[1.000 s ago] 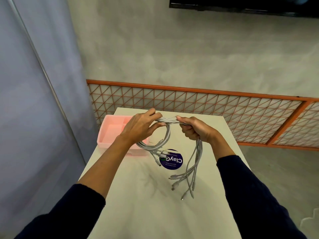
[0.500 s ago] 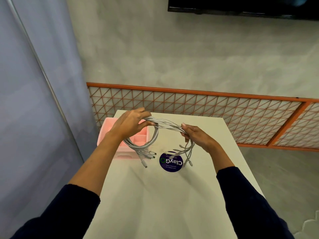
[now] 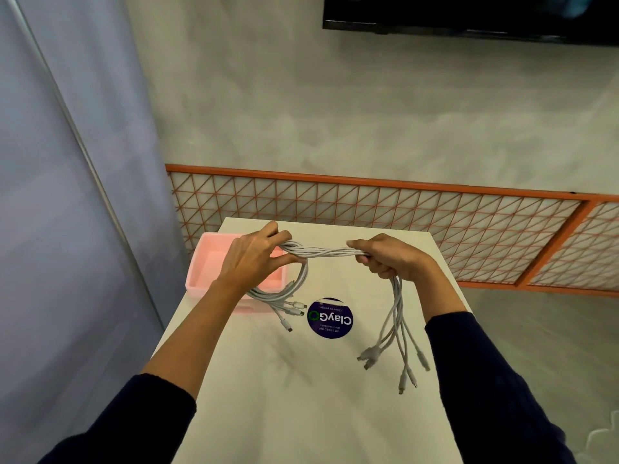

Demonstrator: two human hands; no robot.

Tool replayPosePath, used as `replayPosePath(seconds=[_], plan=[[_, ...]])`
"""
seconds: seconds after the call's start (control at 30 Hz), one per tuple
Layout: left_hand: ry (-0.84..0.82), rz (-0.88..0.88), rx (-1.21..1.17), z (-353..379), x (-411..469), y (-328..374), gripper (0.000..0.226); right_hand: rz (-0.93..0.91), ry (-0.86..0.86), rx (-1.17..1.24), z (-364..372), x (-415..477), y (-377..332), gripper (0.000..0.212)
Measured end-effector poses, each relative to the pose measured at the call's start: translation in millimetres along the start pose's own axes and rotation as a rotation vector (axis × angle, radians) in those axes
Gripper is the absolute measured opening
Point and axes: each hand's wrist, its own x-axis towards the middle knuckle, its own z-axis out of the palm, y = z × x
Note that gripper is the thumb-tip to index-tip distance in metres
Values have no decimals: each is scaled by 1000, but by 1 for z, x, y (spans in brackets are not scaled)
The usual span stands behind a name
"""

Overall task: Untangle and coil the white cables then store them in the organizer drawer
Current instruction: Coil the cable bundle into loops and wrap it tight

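White charging cables (image 3: 326, 252), gathered into one twisted bundle, stretch through the air between the two hands, above the far half of the pale, smooth tabletop (image 3: 301, 396). The left hand (image 3: 251, 259) grips the bundle at its left end, with the thumb below and the fingers curled over the top. From under that hand the cables curve down in a loop, and their plug ends (image 3: 294, 309) hang just beside the round purple sticker (image 3: 330, 318) (its lettering reads upside down from where we look).

The right hand (image 3: 395, 259) is closed in a fist round the bundle's other end. Beneath it the loose tails fall away and fan out, and we see their connectors (image 3: 398, 360) dangling over the right side of the table, near the dark sleeve (image 3: 469, 363). The hands are apart, with a short twisted run of cable bridging them.

The pink plastic organizer drawer (image 3: 197, 289) sits at the table's far left corner, under and behind the left hand. The loop hangs by its near right corner, and we cannot tell whether any cable touches it. Behind the table an orange metal lattice fence (image 3: 368, 209) runs along a grey wall, and a black screen (image 3: 469, 15) crosses the top edge.
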Motion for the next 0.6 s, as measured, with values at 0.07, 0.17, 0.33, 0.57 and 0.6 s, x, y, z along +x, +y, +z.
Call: replayPosePath(seconds=[0.07,0.17,0.33,0.57,0.6], plan=[[37,5,20,1,1,-3,71,-31,-91,-21,-4,-5,-4,50],[23,3,97,2,4,-9,63,-73,-174,-15,-3,-8,-9,53],[5,63,218,7,5,-3,35,-125,-236,-45,-1,-12,-21,48],[17,92,170,14,-3,6,45,-5,-199,24,0,-3,-20,52],[2,128,162,11,-3,7,36,20,-176,45,-1,-1,-18,50]])
